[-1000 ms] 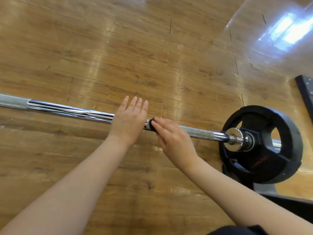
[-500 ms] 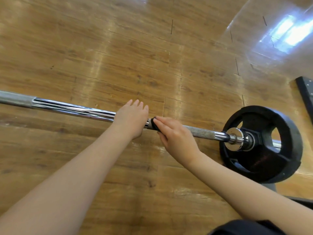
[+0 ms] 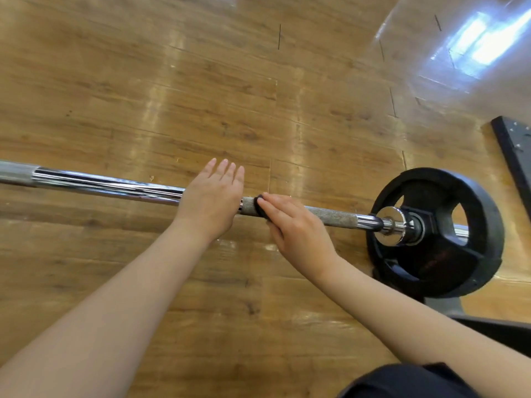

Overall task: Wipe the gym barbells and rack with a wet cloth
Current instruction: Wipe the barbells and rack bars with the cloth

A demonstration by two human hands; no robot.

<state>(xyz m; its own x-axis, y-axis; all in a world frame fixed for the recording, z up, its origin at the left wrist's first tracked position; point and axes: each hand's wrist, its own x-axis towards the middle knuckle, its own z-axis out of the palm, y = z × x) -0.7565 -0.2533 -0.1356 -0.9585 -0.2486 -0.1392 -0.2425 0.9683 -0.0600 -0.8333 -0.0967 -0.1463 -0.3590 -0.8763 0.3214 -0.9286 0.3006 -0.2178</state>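
A chrome barbell runs across the view above the wooden floor, with a rough knurled stretch on the right. My left hand rests flat on the bar, fingers straight and pointing away from me. Just to its right, my right hand holds a small dark cloth against the knurled part. Its fingers lie over the top of the bar. Only the cloth's edge shows at the fingertips; the thumb is hidden.
A black weight plate sits on the bar's right end behind a chrome collar. A dark rack upright stands at the right edge, and a dark base piece lies lower right. Glossy wooden floor lies beneath.
My left hand's fingers have straightened out over the bar again. My right hand with the cloth has slid slightly right, baring a short knurled stretch between the hands.
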